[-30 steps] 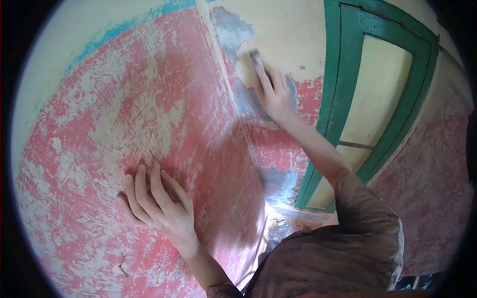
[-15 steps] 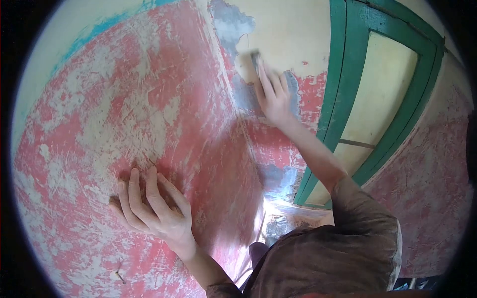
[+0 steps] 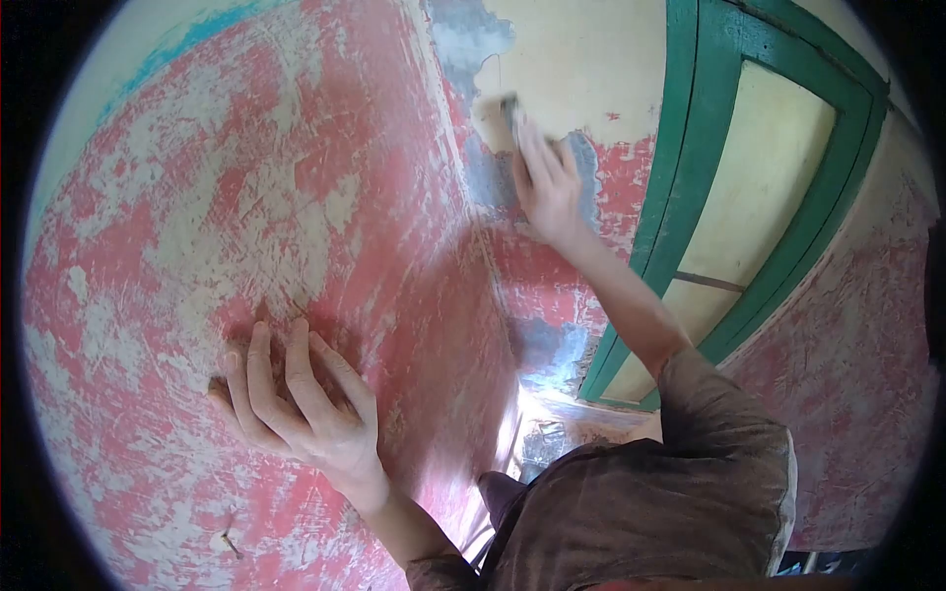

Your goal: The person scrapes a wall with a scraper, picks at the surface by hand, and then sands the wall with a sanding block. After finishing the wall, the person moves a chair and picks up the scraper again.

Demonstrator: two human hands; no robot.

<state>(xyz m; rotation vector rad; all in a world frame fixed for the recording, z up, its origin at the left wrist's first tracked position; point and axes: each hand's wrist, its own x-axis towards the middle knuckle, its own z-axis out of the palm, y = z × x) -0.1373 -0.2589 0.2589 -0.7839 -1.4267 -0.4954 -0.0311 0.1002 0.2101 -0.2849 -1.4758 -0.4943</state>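
Note:
My left hand (image 3: 305, 404) rests with spread, bent fingertips against the red and whitish scraped wall (image 3: 246, 217); nothing shows in it. Higher up, near the corner, my right hand (image 3: 549, 182) is closed on a small dark-edged tool (image 3: 509, 110), blurred by motion. The tool touches the cream wall area (image 3: 572, 69), just above a grey bare patch (image 3: 583, 158). What kind of tool it is cannot be made out.
A green wooden frame (image 3: 690, 177) with pale panels stands right of my right hand. Another grey patch (image 3: 547, 350) lies lower in the corner, above a brightly lit spot. Blue paint (image 3: 187, 44) runs along the upper left. A reddish wall (image 3: 867, 394) is at far right.
The view has shifted slightly. My right hand and the tool have moved a little against the cream and grey area. My left hand keeps its place on the wall.

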